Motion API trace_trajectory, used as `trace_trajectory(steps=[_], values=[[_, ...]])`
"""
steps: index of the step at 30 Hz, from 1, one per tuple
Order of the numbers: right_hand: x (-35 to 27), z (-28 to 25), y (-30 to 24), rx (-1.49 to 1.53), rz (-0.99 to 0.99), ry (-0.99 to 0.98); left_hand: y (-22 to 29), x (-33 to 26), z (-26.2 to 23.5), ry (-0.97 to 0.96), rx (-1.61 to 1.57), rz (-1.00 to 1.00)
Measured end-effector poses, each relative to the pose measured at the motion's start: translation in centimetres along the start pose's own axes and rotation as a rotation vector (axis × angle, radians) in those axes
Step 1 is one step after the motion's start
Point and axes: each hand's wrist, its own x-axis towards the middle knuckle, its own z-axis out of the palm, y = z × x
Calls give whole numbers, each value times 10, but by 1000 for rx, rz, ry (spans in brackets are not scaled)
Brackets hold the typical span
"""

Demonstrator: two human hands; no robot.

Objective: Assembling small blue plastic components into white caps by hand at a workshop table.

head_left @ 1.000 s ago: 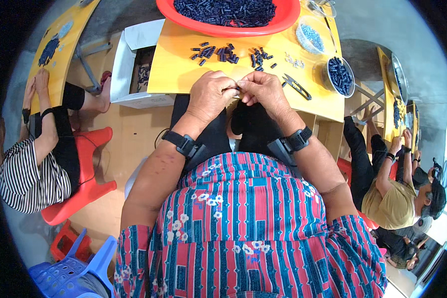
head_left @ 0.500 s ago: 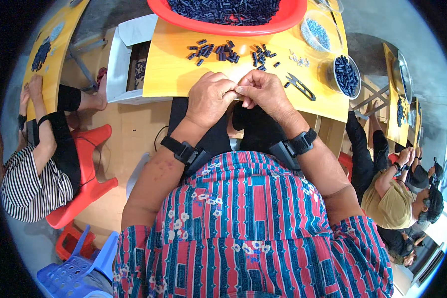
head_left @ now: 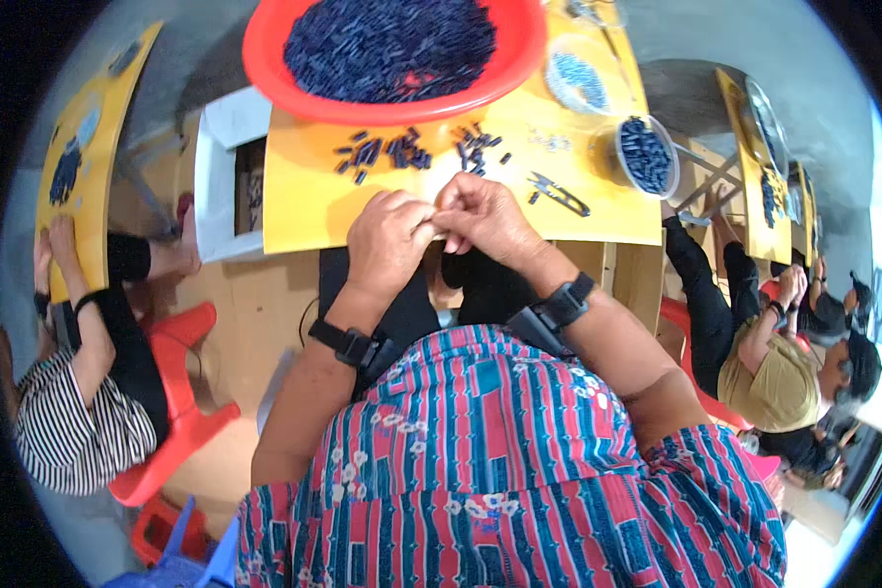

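Something tiny, too small to make out, is pinched between both hands, left hand (head_left: pixel 390 238) and right hand (head_left: pixel 484 218) pressed together at the near edge of the yellow surface (head_left: pixel 304 196). Beyond lie two loose clusters of dark pieces (head_left: pixel 382 152), one clipper (head_left: pixel 559 193), one red basin (head_left: pixel 274 69) partly cut off.

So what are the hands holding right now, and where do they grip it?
The left hand and right hand pinch together at the fingertips over the yellow table edge; whatever is between them is too small to tell.
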Motion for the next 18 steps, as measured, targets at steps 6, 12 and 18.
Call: trace_trajectory(steps=[6,12,18], values=[[1,-3,14,-62,-191,-23,-13,4,0,-24,-97,-29],[6,6,23,-134,-436,132,-3,3,4,31,-194,-139],[1,5,8,57,-274,161,14,9,-4,76,-267,-138]])
